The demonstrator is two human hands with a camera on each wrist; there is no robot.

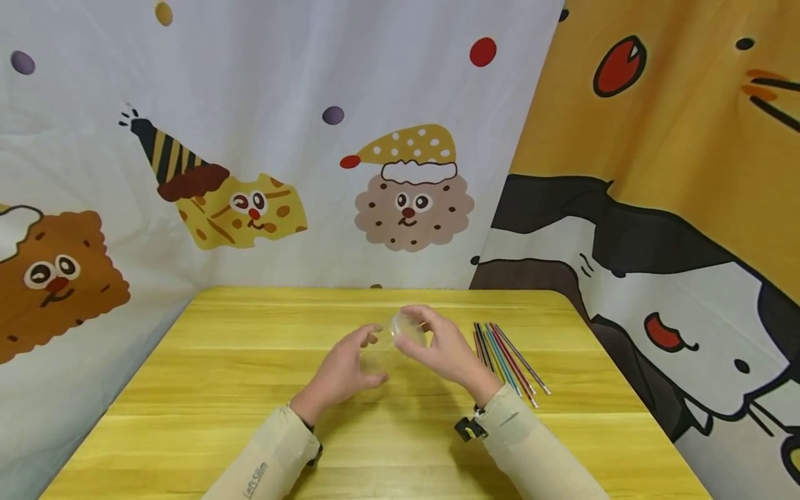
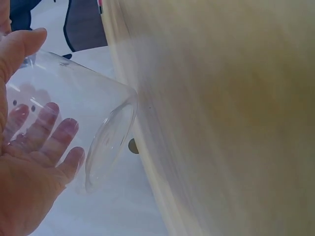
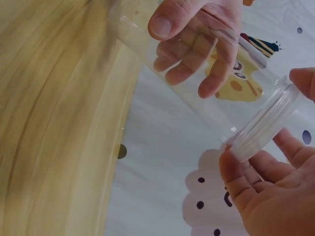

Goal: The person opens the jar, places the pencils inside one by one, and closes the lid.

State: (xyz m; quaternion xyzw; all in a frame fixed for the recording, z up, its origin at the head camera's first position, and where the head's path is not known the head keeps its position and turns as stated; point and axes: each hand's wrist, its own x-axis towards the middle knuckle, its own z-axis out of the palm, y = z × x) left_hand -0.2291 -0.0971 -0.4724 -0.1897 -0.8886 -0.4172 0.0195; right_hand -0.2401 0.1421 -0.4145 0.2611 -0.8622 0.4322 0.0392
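Note:
A clear, see-through jar (image 2: 93,91) is held tilted above the table, with its round, ridged lid end (image 3: 263,125) toward the right hand. My right hand (image 1: 440,347) grips that lid end, thumb on one side and fingers on the other. Around the jar's body curves my left hand (image 1: 337,368); its fingers show through the clear wall in the left wrist view, the thumb on the near side. In the head view the jar body is barely visible between the hands. Whether the left fingertips press on the wall is hard to tell.
Several coloured pencils (image 1: 509,361) lie in a loose bunch on the wooden table (image 1: 250,333), right of the right hand. A printed curtain (image 1: 281,104) hangs behind the table and along its sides.

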